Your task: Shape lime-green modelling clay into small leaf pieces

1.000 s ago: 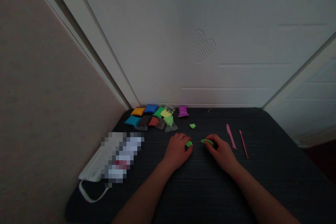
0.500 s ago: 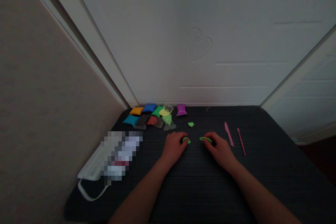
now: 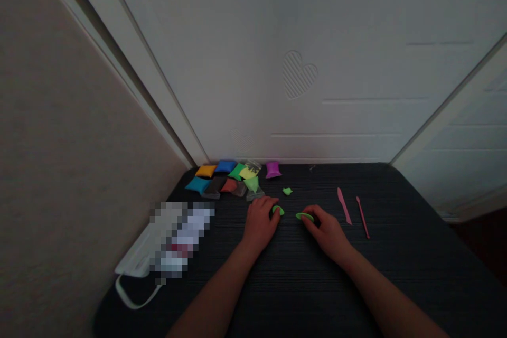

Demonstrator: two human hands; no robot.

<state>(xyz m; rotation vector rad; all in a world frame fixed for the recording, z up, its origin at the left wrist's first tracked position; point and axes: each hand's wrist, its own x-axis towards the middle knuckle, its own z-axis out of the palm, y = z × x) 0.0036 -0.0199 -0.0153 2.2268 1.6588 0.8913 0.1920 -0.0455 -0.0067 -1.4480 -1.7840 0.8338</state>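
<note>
My left hand (image 3: 261,223) pinches a flat piece of light green clay (image 3: 279,210) between thumb and fingers, just above or on the dark table. A second thin, pointed piece of light green clay (image 3: 304,216) is held between the thumb and fingertips of my right hand (image 3: 325,229). The two pieces are apart, with a narrow gap between them. Beyond that gap a small green clay lump (image 3: 287,191) lies on the table. To the right of my right hand lie a pink plastic clay knife (image 3: 344,206) and a thin pink modelling stick (image 3: 363,217).
Several coloured clay packets lie at the back left, among them an orange one (image 3: 206,171) and a blue one (image 3: 225,167). A purple packet (image 3: 273,169) sits apart. A white strapped item (image 3: 137,259), partly pixelated, is at left. A white panel (image 3: 237,63) rises behind the table (image 3: 285,296).
My right hand has moved slightly left, bringing its green clay piece a little nearer. My left hand has turned slightly, showing more of its piece. The view has tilted a little.
</note>
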